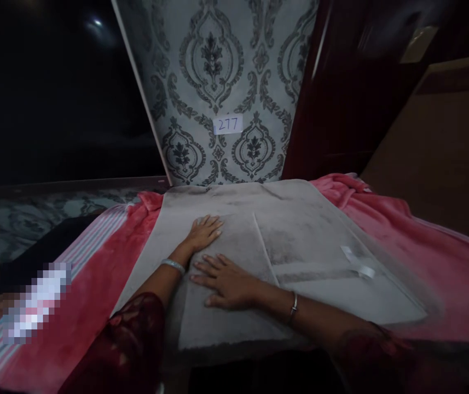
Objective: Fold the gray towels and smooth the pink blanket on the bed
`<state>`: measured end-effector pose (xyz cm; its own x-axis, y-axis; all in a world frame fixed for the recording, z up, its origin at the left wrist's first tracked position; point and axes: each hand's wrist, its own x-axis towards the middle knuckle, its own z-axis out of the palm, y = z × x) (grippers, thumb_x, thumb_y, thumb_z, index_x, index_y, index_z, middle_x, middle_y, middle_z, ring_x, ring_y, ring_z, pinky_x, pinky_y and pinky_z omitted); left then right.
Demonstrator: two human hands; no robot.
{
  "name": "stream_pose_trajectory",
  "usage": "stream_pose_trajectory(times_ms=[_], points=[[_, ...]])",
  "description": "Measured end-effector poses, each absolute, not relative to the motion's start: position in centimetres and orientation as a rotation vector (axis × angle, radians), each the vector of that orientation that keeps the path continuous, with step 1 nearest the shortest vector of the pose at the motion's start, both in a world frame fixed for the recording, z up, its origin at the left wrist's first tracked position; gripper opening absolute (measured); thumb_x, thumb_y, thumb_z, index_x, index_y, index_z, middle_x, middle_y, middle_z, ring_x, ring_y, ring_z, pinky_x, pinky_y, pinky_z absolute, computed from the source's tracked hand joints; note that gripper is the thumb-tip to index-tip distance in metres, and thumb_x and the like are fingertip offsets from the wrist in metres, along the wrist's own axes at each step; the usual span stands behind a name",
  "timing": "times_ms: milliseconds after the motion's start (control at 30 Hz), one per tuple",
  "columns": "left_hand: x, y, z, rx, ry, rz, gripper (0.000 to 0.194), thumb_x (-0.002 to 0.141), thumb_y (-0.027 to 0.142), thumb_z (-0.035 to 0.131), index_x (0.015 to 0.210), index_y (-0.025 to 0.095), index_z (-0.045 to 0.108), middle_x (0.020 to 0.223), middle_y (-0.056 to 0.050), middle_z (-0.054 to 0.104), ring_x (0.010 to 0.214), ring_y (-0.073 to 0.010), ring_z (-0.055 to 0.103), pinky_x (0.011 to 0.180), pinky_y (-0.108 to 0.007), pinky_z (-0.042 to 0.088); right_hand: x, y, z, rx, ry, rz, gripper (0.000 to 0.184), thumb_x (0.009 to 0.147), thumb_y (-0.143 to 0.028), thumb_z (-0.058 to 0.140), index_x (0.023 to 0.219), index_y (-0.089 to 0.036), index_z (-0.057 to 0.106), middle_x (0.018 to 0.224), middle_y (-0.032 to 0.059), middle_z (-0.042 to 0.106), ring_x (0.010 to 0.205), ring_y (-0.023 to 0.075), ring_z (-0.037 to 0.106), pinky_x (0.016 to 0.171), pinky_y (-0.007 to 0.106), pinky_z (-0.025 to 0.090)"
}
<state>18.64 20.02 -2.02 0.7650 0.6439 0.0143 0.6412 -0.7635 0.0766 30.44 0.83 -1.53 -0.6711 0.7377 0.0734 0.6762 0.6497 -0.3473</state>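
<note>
A large grey soft cloth (316, 219) lies spread flat before me, with a folded grey panel (234, 328) of similar fabric on its left half. My left hand (205, 232) rests flat on the upper left of that panel, fingers stretched out. Closer to me, my right hand (228, 282) lies palm down on the panel with its fingers spread, pointing left. Neither hand grips anything. On the right part of the grey cloth sits a white tag or label (358, 264); its print is too small to read.
Pink plush fabric (398, 235) lies on the right side, and a red plush piece with a striped border (94, 273) on the left. Behind are patterned wallpaper (213, 65) bearing a paper marked 277 (228, 124), a dark screen (53, 98) and a dark red glossy panel (341, 98).
</note>
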Motion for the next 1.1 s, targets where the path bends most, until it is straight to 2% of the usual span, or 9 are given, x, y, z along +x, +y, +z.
stream_pose_trajectory(times_ms=[333,467,533,633,700,800,933,1000,1100], points=[[19.1,20.8,-1.5,2.904,1.113,0.025,0.058,0.098,0.052,0.022,0.152,0.037,0.035,0.163,0.002,0.026,0.152,-0.0289,0.016,0.119,-0.059,0.018,29.6,-5.8,-1.6,-1.058,-2.661,0.306,0.057,0.101,-0.045,0.047,0.153,-0.028,0.034,0.163,-0.0011,0.021,0.152,0.0212,0.001,0.124,0.049,0.006],[19.4,21.0,-1.0,2.921,1.121,-0.038,0.059,0.098,0.049,0.021,0.153,0.035,0.032,0.164,0.001,0.023,0.152,-0.0294,0.014,0.118,-0.061,0.017,29.5,-7.7,-2.1,-1.048,-2.626,0.306,0.049,0.101,-0.035,0.049,0.148,-0.026,0.042,0.160,-0.0033,0.031,0.152,0.0195,0.004,0.124,0.043,0.009],[19.7,20.8,-0.3,2.926,1.133,-0.095,0.058,0.098,0.047,0.023,0.154,0.034,0.031,0.164,-0.001,0.023,0.152,-0.0301,0.014,0.117,-0.063,0.016,30.6,-8.6,-1.9,-0.961,-2.619,0.457,0.047,0.100,-0.032,0.053,0.146,-0.024,0.046,0.155,-0.0008,0.041,0.150,0.0184,0.018,0.123,0.037,0.017],[20.5,19.8,1.2,2.940,1.179,-0.177,0.058,0.097,0.043,0.026,0.154,0.030,0.031,0.163,-0.005,0.026,0.151,-0.0330,0.017,0.116,-0.067,0.014,34.5,-10.3,-1.1,-0.960,-2.360,0.740,0.045,0.098,-0.035,0.057,0.140,-0.019,0.054,0.140,0.0058,0.058,0.133,0.0168,0.049,0.110,0.026,0.037],[21.3,18.6,2.0,2.934,1.203,-0.182,0.058,0.097,0.042,0.027,0.153,0.027,0.035,0.162,-0.007,0.029,0.151,-0.0334,0.019,0.116,-0.066,0.014,38.7,-11.6,-0.7,-1.138,-2.014,0.749,0.044,0.097,-0.040,0.056,0.135,-0.019,0.060,0.130,0.0081,0.065,0.119,0.0185,0.061,0.101,0.027,0.045],[21.8,16.8,2.6,2.908,1.162,-0.071,0.056,0.097,0.041,0.031,0.150,0.027,0.042,0.161,-0.007,0.030,0.151,-0.0323,0.018,0.117,-0.064,0.015,46.2,-13.5,-0.9,-1.391,-1.558,0.526,0.040,0.096,-0.045,0.051,0.126,-0.022,0.066,0.122,0.0075,0.069,0.109,0.0216,0.066,0.090,0.034,0.052],[19.2,16.2,1.7,2.725,1.252,0.260,0.062,0.089,0.044,0.046,0.147,0.021,0.047,0.163,-0.011,0.025,0.151,-0.0337,0.016,0.120,-0.058,0.019,54.8,-16.4,-2.7,-1.606,-1.107,0.176,0.037,0.087,-0.047,0.056,0.109,-0.023,0.073,0.112,0.0081,0.073,0.103,0.0251,0.068,0.090,0.041,0.054],[16.6,16.3,0.9,2.472,1.369,0.502,0.070,0.083,0.045,0.056,0.146,0.015,0.048,0.160,-0.016,0.032,0.149,-0.0346,0.023,0.119,-0.052,0.026,57.3,-17.6,-3.9,-1.627,-0.954,0.109,0.035,0.083,-0.046,0.057,0.103,-0.022,0.073,0.107,0.0084,0.074,0.099,0.0256,0.068,0.086,0.041,0.055],[12.8,15.4,0.4,1.941,1.450,0.731,0.076,0.075,0.045,0.068,0.143,0.015,0.050,0.142,-0.018,0.055,0.136,-0.0347,0.047,0.111,-0.046,0.041,58.0,-18.5,-5.2,-1.617,-0.838,0.078,0.035,0.081,-0.046,0.057,0.100,-0.021,0.073,0.105,0.0092,0.074,0.095,0.0249,0.068,0.083,0.040,0.055]])
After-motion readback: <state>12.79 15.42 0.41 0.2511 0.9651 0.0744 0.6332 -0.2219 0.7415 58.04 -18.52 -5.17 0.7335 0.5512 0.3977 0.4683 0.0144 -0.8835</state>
